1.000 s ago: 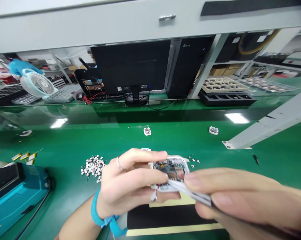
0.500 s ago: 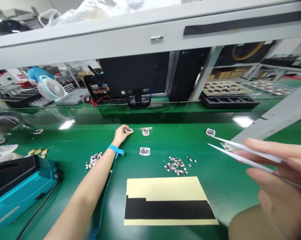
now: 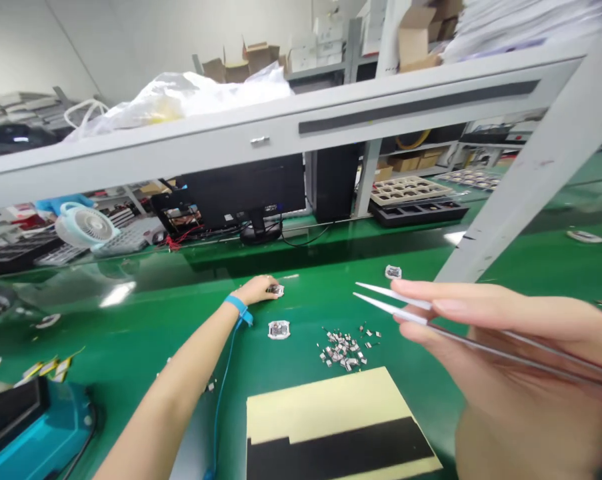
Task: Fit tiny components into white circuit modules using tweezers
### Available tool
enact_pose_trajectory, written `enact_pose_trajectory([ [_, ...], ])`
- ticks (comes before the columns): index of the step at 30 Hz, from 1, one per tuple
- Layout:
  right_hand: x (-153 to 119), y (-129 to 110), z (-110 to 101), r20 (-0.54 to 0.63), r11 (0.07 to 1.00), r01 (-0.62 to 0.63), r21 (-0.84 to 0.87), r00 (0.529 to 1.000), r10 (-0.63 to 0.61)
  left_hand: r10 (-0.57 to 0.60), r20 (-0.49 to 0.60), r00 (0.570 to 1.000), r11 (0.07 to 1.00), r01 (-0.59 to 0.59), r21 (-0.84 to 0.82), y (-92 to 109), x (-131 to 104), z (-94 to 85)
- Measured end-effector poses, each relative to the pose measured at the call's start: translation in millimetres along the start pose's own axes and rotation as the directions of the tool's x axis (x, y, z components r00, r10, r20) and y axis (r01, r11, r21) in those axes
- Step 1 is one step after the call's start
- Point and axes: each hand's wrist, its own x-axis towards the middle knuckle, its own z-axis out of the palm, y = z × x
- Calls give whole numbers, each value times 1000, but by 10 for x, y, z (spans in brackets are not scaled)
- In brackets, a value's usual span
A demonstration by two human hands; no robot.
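Observation:
My left hand (image 3: 259, 289), with a blue strap on its wrist, has its fingers closed on a small white part (image 3: 277, 291) on the green mat. Below it lies a white part with a silvery middle (image 3: 279, 329). At the right my right hand (image 3: 481, 327) holds white-tipped tweezers (image 3: 388, 305), their tips slightly apart and nothing between them. Beyond the tweezers sits another white part (image 3: 393, 271). A pile of tiny metallic pieces (image 3: 343, 349) lies between my arms, above a yellow sheet (image 3: 321, 405) with a black strip.
A teal and black machine (image 3: 41, 427) stands at the lower left. Across the back are a monitor (image 3: 251, 190), a small fan (image 3: 88, 225) and stacked trays (image 3: 411, 193). A slanted white post (image 3: 511, 173) rises behind my right hand.
The view has shifted up and to the right. My left hand has moved right, from one white part to another. The tweezers have moved left, away from the far right white part.

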Motion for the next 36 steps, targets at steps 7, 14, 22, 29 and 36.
enact_pose_trajectory([
  [7, 76, 170, 320, -53, 995, -29, -96, 998, 24, 121, -336, 934, 977, -171, -126, 918, -511, -50],
  [14, 91, 158, 437, 109, 998, -63, 7, 992, 62, 267, -441, 857, 913, -371, -168, 1606, -1177, -214],
  [22, 23, 179, 494, 220, 992, 78, 95, 971, -98, 323, -457, 829, 908, -408, -98, 1530, -1212, -274],
  [29, 14, 99, 568, 106, 990, 79, 121, 990, -92, 312, -511, 801, 916, -397, -63, 1579, -1279, -339],
  [36, 42, 154, 589, 140, 962, -63, 265, 990, 26, 316, -533, 785, 861, -473, -186, 1615, -1313, -318],
])
